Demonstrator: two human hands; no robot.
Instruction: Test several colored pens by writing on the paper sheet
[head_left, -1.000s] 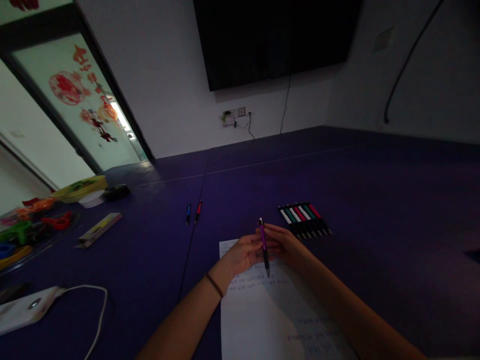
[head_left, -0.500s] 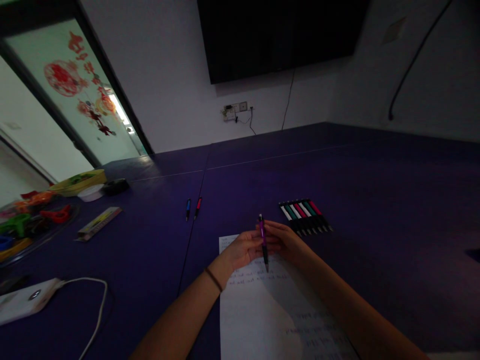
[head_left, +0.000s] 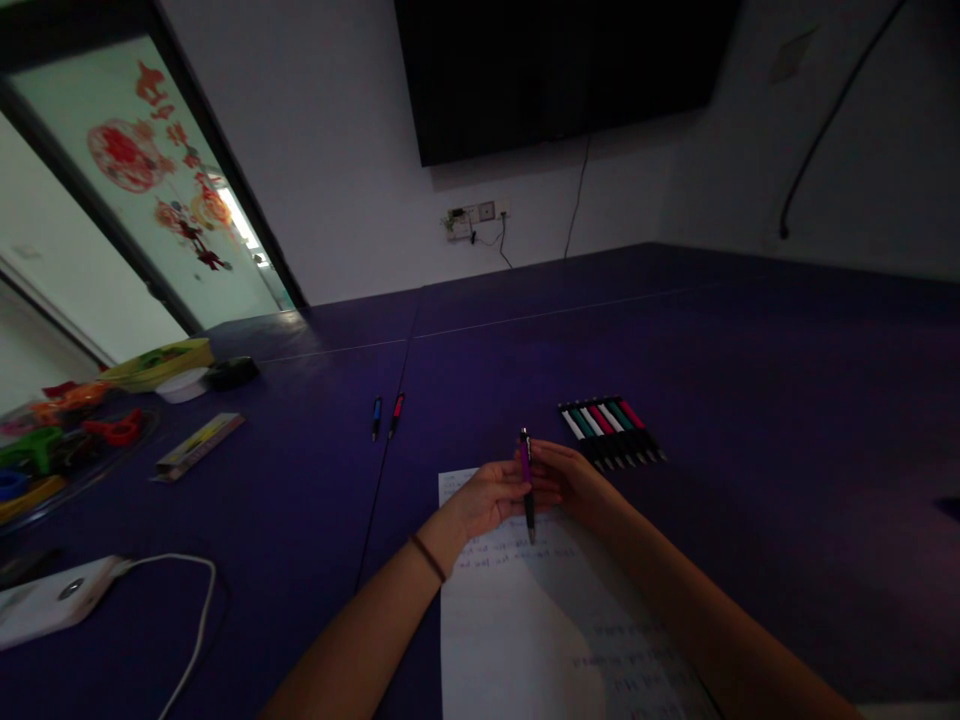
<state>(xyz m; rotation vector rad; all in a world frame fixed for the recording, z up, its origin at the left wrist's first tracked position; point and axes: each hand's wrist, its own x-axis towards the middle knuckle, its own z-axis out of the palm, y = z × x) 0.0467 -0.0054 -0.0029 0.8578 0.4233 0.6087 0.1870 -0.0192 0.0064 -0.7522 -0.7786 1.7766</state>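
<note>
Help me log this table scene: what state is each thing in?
Purple pen: held, tip at near end
Left hand: pinching the pen
Right hand: at the pen, grip unclear
Paper: flat, written on
Blue pen: lying on the table
Red pen: lying beside it
Pen row: lying side by side
Television: screen dark
White device: cable attached
Wall sockets: in use
Small box: lying flat

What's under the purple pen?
A handwritten sheet lies beneath the purple pen; the hands and right forearm cover parts of it, hiding any writing there.
</note>
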